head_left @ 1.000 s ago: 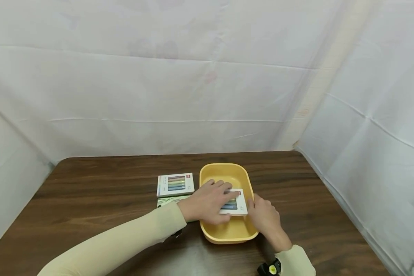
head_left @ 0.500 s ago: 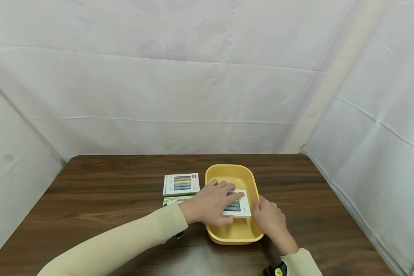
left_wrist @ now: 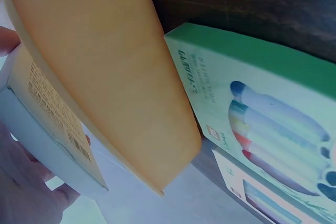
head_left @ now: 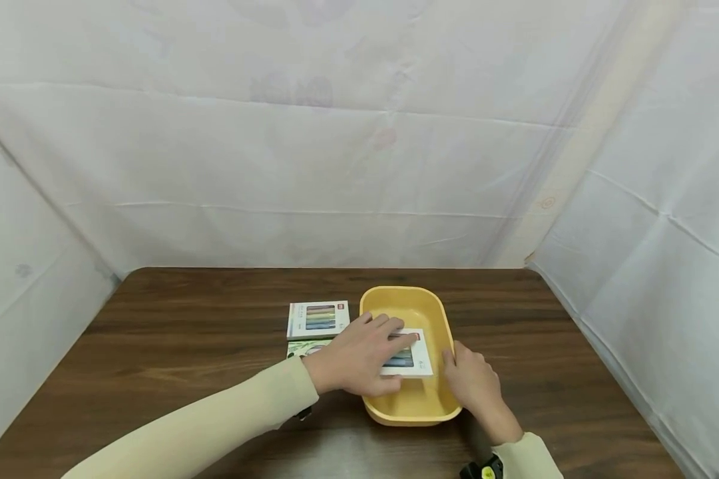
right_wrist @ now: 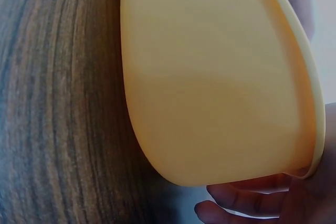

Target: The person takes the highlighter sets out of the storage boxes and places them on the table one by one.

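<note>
My left hand grips a white pen box by its sides, over the yellow plastic bin. Coloured pens show through the box's window. In the left wrist view this pen box is tilted above the bin's rim, with fingers and thumb around it. My right hand grips the bin's right rim, its thumb on the inner side. The right wrist view shows fingers against the outside of the bin.
Left of the bin lie a second white pen box and a green box picturing coloured pens, partly hidden by my left arm in the head view. Both rest on the dark wooden table. White sheeting hangs behind it.
The head view has shifted slightly, so everything on the table appears farther right. My left hand and the pen box have edged left relative to the bin. My right hand keeps its grip.
</note>
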`<action>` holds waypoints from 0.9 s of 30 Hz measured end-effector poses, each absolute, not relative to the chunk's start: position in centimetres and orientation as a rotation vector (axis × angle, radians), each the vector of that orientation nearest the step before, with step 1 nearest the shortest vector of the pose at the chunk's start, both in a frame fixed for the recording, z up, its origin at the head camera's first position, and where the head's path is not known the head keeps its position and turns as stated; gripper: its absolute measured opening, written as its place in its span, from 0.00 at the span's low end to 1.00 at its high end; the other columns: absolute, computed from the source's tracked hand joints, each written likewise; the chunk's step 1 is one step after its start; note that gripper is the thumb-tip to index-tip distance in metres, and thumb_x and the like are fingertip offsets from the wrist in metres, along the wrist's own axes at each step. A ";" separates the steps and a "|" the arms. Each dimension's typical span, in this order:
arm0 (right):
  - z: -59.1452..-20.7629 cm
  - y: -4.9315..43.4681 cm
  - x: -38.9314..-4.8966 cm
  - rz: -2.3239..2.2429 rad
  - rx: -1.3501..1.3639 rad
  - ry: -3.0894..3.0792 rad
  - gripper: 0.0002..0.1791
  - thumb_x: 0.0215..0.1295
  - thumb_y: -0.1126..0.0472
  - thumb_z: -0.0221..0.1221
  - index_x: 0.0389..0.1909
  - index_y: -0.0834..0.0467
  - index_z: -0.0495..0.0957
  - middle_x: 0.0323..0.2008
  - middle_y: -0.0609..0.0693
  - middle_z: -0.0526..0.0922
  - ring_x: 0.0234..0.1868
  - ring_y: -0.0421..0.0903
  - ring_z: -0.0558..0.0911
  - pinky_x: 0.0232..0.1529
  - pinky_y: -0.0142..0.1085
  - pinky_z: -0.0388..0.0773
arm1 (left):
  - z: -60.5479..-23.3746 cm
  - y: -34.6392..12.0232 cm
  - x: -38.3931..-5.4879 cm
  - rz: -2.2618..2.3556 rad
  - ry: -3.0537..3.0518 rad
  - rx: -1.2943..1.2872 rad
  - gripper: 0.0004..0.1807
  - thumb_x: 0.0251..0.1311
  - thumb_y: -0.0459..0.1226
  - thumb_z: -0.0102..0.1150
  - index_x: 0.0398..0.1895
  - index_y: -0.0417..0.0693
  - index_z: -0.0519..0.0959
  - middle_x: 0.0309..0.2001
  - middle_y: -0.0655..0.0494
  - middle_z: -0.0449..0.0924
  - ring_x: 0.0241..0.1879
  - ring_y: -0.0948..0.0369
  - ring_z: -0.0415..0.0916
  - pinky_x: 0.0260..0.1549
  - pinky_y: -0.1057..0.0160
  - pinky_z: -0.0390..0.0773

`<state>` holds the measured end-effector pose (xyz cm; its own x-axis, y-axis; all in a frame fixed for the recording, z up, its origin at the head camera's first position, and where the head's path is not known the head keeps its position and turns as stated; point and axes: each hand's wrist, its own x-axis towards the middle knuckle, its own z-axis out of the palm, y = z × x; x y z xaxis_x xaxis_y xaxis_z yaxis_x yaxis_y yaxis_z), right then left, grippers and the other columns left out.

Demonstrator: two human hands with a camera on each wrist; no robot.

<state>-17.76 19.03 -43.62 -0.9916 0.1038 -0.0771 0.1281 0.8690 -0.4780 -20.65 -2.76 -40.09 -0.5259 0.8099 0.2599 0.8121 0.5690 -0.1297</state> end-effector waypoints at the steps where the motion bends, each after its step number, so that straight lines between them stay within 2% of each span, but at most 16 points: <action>1: -43.6 19.0 -17.8 -0.769 0.185 2.993 0.15 0.69 0.53 0.41 0.37 0.58 0.73 0.19 0.50 0.71 0.18 0.43 0.71 0.17 0.36 0.62 | -40.0 -2.9 -20.6 -0.011 -2.519 -1.329 0.33 0.49 0.60 0.45 0.60 0.61 0.66 0.53 0.57 0.70 0.48 0.61 0.68 0.45 0.59 0.66; 10: -43.6 19.5 -18.1 -0.755 0.193 2.981 0.16 0.69 0.52 0.41 0.37 0.58 0.72 0.19 0.50 0.70 0.18 0.44 0.70 0.17 0.36 0.63 | -39.9 -3.7 -20.4 -0.017 -2.486 -1.305 0.34 0.48 0.60 0.46 0.60 0.60 0.66 0.52 0.56 0.70 0.46 0.61 0.68 0.39 0.59 0.68; 19: -43.8 20.4 -18.1 -0.727 0.205 2.994 0.15 0.68 0.52 0.40 0.32 0.56 0.71 0.19 0.49 0.71 0.20 0.44 0.71 0.18 0.37 0.62 | -40.0 -4.0 -20.2 -0.030 -2.548 -1.285 0.36 0.48 0.59 0.46 0.63 0.62 0.62 0.55 0.58 0.68 0.51 0.62 0.67 0.38 0.63 0.65; 23: -44.0 20.7 -18.2 -0.733 0.193 2.987 0.15 0.68 0.52 0.40 0.34 0.56 0.71 0.20 0.49 0.72 0.21 0.44 0.72 0.19 0.37 0.62 | -40.0 -4.4 -20.1 -0.034 -2.547 -1.276 0.36 0.48 0.59 0.47 0.64 0.62 0.62 0.56 0.57 0.68 0.52 0.62 0.67 0.40 0.61 0.67; 27: -44.1 20.8 -18.4 -0.742 0.187 2.973 0.16 0.69 0.52 0.39 0.36 0.57 0.71 0.20 0.50 0.72 0.20 0.44 0.72 0.18 0.36 0.63 | -40.1 -4.7 -20.0 -0.036 -2.513 -1.279 0.35 0.48 0.58 0.48 0.62 0.61 0.64 0.53 0.57 0.69 0.48 0.62 0.68 0.38 0.60 0.69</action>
